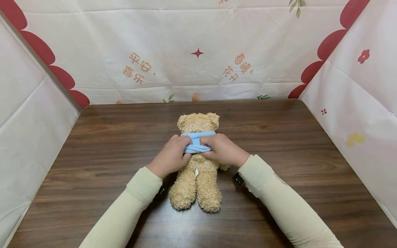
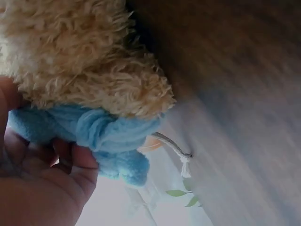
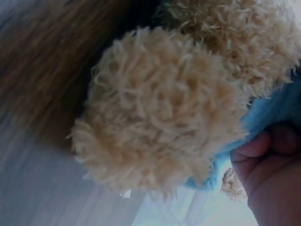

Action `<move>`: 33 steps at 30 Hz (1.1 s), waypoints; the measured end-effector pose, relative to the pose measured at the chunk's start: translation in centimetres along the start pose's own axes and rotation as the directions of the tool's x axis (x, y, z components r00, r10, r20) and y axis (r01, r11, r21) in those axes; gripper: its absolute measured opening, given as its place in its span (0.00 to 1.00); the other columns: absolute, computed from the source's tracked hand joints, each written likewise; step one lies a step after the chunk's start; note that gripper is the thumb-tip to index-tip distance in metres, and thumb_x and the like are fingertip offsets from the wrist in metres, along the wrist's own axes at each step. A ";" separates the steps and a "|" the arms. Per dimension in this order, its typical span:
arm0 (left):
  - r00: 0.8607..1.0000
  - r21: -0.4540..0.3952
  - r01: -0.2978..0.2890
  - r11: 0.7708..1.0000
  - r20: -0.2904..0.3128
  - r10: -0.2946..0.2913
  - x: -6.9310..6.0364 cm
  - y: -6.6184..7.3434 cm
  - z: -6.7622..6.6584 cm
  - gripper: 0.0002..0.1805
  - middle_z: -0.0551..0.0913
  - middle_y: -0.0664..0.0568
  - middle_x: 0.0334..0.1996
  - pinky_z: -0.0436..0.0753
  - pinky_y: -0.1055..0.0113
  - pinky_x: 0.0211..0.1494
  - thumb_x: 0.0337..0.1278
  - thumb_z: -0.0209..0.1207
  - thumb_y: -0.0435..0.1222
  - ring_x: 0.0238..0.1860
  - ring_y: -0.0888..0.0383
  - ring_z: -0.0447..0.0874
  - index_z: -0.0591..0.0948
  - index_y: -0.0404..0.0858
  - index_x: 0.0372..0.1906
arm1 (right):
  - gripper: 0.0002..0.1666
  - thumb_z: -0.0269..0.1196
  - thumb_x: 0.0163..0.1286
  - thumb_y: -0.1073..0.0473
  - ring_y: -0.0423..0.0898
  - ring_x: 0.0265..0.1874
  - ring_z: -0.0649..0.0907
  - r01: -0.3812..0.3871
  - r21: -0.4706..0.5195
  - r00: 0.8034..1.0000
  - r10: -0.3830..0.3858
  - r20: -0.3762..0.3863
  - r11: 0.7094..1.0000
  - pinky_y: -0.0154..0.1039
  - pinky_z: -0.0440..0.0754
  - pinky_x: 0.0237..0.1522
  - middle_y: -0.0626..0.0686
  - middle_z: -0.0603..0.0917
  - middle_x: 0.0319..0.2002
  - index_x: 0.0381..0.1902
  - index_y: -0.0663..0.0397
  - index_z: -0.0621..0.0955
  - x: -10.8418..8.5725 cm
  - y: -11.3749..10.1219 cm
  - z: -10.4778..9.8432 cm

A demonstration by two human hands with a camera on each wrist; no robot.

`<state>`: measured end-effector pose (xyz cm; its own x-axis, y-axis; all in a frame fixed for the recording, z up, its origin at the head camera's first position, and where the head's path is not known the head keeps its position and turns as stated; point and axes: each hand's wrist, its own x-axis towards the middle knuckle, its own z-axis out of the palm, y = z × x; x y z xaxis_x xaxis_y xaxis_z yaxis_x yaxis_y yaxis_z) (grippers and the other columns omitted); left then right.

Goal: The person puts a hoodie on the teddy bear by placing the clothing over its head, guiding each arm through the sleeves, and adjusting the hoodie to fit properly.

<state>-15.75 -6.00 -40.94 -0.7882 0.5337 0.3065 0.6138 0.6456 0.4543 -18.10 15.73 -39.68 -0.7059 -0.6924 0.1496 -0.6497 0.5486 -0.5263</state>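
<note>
A tan plush bear [image 1: 208, 187] lies on the wooden table, legs toward the near edge. Light blue cloth [image 1: 198, 135] is bunched around its upper body, just below the head. My left hand [image 1: 171, 155] grips the cloth on the left side, and my right hand [image 1: 224, 150] grips it on the right, thumbs near each other. In the left wrist view, curled fingers of the left hand [image 2: 44, 183] hold the blue fabric [image 2: 108, 132] beside the fur. The right wrist view has a furry limb [image 3: 160, 108] in front of the right hand [image 3: 277, 174]. The bear's face cannot be seen.
The brown table [image 1: 108, 137] extends around the bear on all sides. White printed cloth walls [image 1: 198, 27] with red scalloped edges stand behind it and at both sides. A cord with a tassel [image 2: 186, 165] shows in the left wrist view.
</note>
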 end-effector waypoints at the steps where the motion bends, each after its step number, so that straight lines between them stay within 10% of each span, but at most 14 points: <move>1: 1.000 0.002 -0.001 1.000 0.005 0.001 0.0 0.0 -0.1 0.12 0.68 0.54 0.25 0.63 0.62 0.36 0.57 0.58 0.26 0.29 0.52 0.61 0.68 0.42 0.28 | 0.20 0.64 0.66 0.66 0.36 0.16 0.65 0.006 0.002 1.000 -0.006 -0.004 1.000 0.32 0.66 0.24 0.42 0.63 0.17 0.23 0.47 0.65 0.0 0.0 0.0; 9: 0.998 0.011 -0.005 1.000 0.057 0.004 0.5 0.0 -0.4 0.15 0.66 0.54 0.22 0.63 0.61 0.37 0.52 0.62 0.26 0.28 0.53 0.62 0.67 0.42 0.23 | 0.20 0.67 0.67 0.60 0.35 0.17 0.67 0.015 0.069 1.000 -0.016 0.011 0.998 0.33 0.67 0.26 0.41 0.65 0.18 0.23 0.45 0.68 -0.1 0.2 -0.1; 14: 0.997 -0.030 0.061 0.998 0.056 -0.059 0.1 -0.1 -1.0 0.07 0.71 0.51 0.34 0.67 0.60 0.41 0.57 0.62 0.31 0.35 0.53 0.66 0.75 0.39 0.38 | 0.17 0.69 0.67 0.52 0.40 0.24 0.70 -0.047 0.037 0.999 0.048 -0.010 0.998 0.37 0.70 0.29 0.45 0.70 0.25 0.31 0.46 0.70 -0.5 0.4 -0.5; 26: 0.991 -0.065 0.116 0.991 -0.058 -0.119 1.0 -1.0 -1.1 0.25 0.72 0.41 0.54 0.75 0.55 0.55 0.66 0.61 0.38 0.50 0.50 0.74 0.71 0.33 0.63 | 0.31 0.71 0.64 0.50 0.48 0.43 0.74 -0.112 -0.030 0.980 0.105 -0.169 0.993 0.44 0.74 0.44 0.53 0.75 0.48 0.59 0.58 0.75 0.1 1.3 -0.7; 33: 0.976 -0.096 0.146 0.985 -0.146 -0.159 2.4 -2.0 -0.7 0.14 0.68 0.43 0.49 0.76 0.56 0.43 0.67 0.61 0.39 0.40 0.50 0.73 0.69 0.36 0.46 | 0.38 0.70 0.66 0.52 0.51 0.53 0.75 -0.163 -0.028 0.957 0.152 -0.246 0.986 0.48 0.74 0.55 0.60 0.71 0.61 0.69 0.60 0.69 1.1 2.0 -1.1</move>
<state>-18.88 -6.33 -40.53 -0.8736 0.3387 0.3494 0.4852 0.6614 0.5720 -20.51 16.54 -39.62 -0.8438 -0.4641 0.2695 -0.5331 0.6671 -0.5203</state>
